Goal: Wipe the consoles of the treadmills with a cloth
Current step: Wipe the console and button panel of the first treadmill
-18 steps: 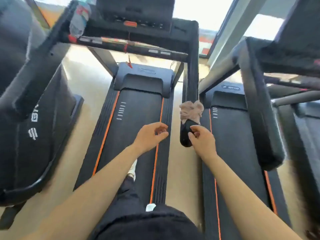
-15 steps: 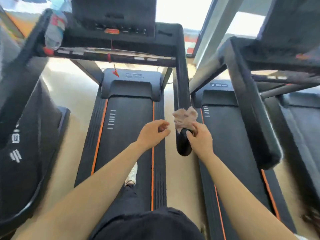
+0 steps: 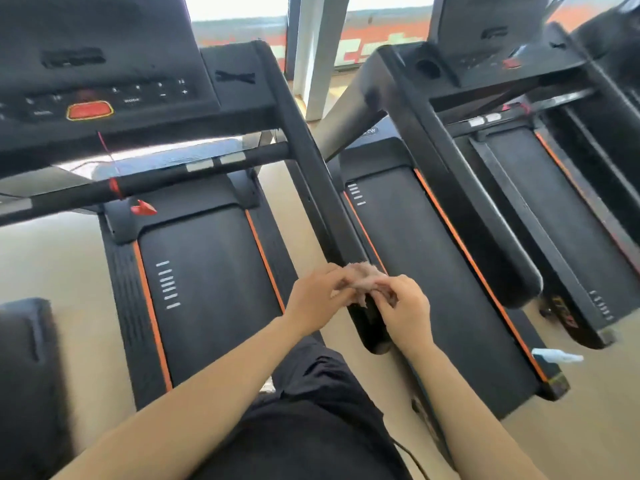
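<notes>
Head view: the cloth (image 3: 363, 277), pinkish-beige and crumpled, sits bunched on the black handrail (image 3: 311, 188) near its rounded end. An open belt (image 3: 207, 289) runs on either side of the rail. The left hand (image 3: 317, 299) and right hand (image 3: 407, 313) pinch the cloth from opposite sides. The console (image 3: 104, 95) is well ahead.

Fuzzy cloth (image 3: 363, 272), glossy blk plastic handrail (image 3: 313, 188), matt rubbery belt (image 3: 211, 289).

Beige floor (image 3: 52, 258); left treadmill (image 3: 207, 289), right treadmill (image 3: 433, 271) standing side by side on it.
</notes>
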Available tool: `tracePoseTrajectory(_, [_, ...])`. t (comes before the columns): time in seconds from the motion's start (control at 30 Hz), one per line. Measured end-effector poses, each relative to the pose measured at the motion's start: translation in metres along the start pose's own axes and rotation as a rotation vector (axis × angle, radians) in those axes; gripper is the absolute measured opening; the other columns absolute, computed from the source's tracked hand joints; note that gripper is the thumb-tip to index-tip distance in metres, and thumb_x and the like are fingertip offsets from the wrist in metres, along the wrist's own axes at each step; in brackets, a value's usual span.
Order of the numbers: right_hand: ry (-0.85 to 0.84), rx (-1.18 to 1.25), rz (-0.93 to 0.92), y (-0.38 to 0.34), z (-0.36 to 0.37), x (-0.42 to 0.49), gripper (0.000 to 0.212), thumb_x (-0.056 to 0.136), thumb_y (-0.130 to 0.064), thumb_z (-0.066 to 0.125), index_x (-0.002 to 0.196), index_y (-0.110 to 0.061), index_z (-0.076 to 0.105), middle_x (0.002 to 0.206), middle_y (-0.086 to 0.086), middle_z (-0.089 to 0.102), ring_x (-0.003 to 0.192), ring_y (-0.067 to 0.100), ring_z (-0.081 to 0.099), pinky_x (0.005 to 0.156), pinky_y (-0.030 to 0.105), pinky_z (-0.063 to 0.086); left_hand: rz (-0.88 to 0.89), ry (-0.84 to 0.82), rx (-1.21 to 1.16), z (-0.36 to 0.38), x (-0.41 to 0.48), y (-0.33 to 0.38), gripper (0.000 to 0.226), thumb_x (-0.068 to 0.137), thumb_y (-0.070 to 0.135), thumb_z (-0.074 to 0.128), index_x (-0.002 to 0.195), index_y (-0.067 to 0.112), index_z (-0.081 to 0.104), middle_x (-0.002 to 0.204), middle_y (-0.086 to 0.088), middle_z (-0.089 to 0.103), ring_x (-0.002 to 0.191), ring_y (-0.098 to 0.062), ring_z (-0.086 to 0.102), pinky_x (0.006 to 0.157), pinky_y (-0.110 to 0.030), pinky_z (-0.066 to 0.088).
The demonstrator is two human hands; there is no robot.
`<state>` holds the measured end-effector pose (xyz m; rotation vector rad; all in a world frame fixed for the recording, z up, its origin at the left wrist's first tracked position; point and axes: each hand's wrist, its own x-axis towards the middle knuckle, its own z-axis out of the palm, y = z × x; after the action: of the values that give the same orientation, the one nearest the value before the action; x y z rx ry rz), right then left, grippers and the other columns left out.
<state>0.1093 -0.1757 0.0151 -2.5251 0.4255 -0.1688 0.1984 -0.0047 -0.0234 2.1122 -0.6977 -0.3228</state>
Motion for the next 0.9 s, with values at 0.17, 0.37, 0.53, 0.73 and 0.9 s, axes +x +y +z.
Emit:
tracePoseTrajectory(0.17, [-0.013,0.100,-0.115,-0.048,0.011,0.040,0.023,0.089,-0.005,0.074,0.105,-0.021,0.074,0.088,-0.017,0.057,0.086,0.001,0.057,0.077,0.015,0.046,-0.026,0.016,-0.094,-0.079,0.017,-0.026,0.012,0.094,0.035,0.062,0.098,0.027,0.070,0.095,0.014,0.071,0.093,-0.009,0.062,0.085,-0.035,0.051])
tracePoseTrajectory(0.37, [-0.162,0.164,-0.243,-0.102,0.059,0.137,0.024,0.083,0.001,0.078,0.104,-0.011,0.074,0.087,-0.016,0.051,0.082,-0.012,0.055,0.073,0.002,0.038,-0.229,0.131,-0.255,-0.182,0.056,-0.074,0.022,0.095,0.017,0.069,0.092,0.039,0.066,0.088,0.025,0.069,0.081,0.001,0.063,0.076,-0.017,0.048])
tracePoseTrajectory(0.53, [-0.370,0.460,-0.153,-0.161,0.094,0.222,0.031,0.083,-0.010,0.083,0.111,-0.021,0.073,0.082,-0.012,0.060,0.063,0.009,0.055,0.068,0.016,0.044,-0.316,0.226,-0.282,-0.254,0.099,-0.096,0.008,0.093,0.023,0.063,0.093,0.030,0.067,0.082,0.022,0.070,0.075,0.001,0.062,0.070,-0.018,0.051])
tracePoseTrajectory(0.73, [-0.601,0.662,-0.366,-0.235,0.132,0.310,0.051,0.086,-0.003,0.076,0.131,-0.024,0.066,0.117,-0.018,0.064,0.068,0.013,0.056,0.071,0.020,0.049,-0.327,0.203,-0.283,-0.321,0.134,-0.106,0.015,0.098,0.007,0.062,0.096,0.021,0.066,0.084,0.026,0.071,0.078,0.008,0.062,0.076,-0.008,0.045])
tracePoseTrajectory(0.9, [-0.718,0.536,-0.354,-0.269,0.149,0.360,0.008,0.088,-0.014,0.076,0.090,-0.018,0.070,0.076,-0.005,0.064,0.063,0.004,0.053,0.063,0.017,0.041,-0.369,0.325,-0.287,-0.360,0.148,-0.125,0.011,0.094,0.020,0.059,0.096,0.024,0.069,0.090,0.018,0.071,0.083,0.002,0.061,0.079,-0.014,0.046])
